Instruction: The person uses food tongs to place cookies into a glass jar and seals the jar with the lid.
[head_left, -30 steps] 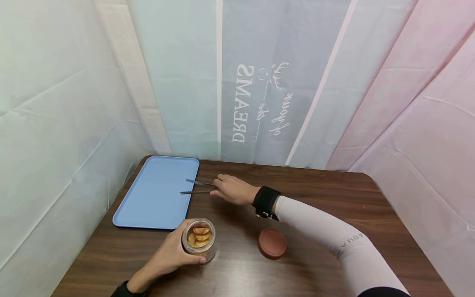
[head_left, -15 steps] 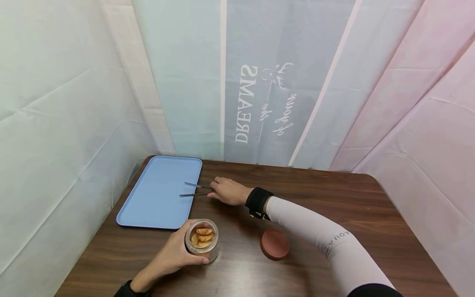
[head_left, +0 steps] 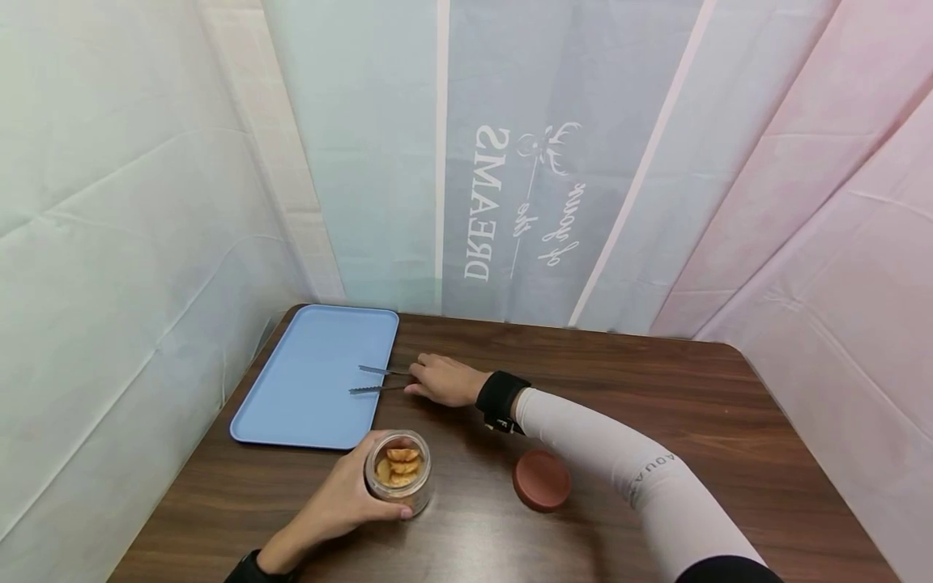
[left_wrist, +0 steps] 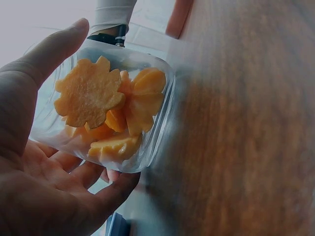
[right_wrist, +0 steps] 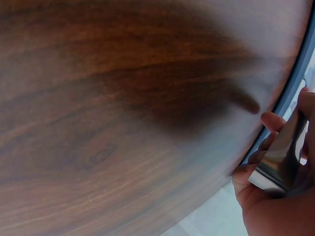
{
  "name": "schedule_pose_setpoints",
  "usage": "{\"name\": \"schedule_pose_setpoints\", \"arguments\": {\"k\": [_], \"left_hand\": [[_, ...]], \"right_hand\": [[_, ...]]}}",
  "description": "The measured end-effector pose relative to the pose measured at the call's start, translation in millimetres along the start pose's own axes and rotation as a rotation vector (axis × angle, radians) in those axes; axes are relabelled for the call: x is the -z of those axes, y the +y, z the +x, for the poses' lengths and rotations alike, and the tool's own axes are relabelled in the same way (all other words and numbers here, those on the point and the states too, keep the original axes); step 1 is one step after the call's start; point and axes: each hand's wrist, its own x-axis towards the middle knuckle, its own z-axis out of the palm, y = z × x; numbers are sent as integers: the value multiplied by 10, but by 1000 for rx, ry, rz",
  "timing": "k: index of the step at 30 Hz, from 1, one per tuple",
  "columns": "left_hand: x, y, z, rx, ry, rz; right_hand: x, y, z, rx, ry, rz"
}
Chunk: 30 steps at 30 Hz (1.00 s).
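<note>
My left hand (head_left: 342, 495) holds a clear glass jar (head_left: 426, 492) upright, thumb on one side and fingers on the other. Inside lie several orange-yellow slices (left_wrist: 88, 93) with scalloped, flower-like edges. The jar's mouth is uncovered. Further forward, my right hand (head_left: 448, 380) grips metal tongs (head_left: 379, 389) at their handle end. The two serrated arms are spread apart and point left, their tips over the right edge of the blue tray (head_left: 313, 372). In the right wrist view the bent end of the tongs (right_wrist: 281, 164) sits between thumb and fingers.
A round reddish-brown lid (head_left: 542, 481) lies on the dark wood table (head_left: 656, 405), right of the jar. The tray takes up the far left corner. Pale curtains (head_left: 539, 97) close off the back and both sides.
My right hand has moved slightly left and nearer to me with the tongs, whose tips reach a bit further over the tray. My left hand keeps its hold on the jar.
</note>
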Motion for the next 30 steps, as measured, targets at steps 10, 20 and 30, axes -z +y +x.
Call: {"name": "schedule_pose_setpoints", "arguments": {"k": [10,20,30], "left_hand": [[-17,-7,2,1,1,-19],[-20,-5,6,-1,5,-1],[-18,0,11,11,-2,3]], "right_hand": [[-31,-11,-15,1,5,-32],[-79,-43,-36,-23,-12,-84],[-122,-20,-47,-59,-11,-75]]}}
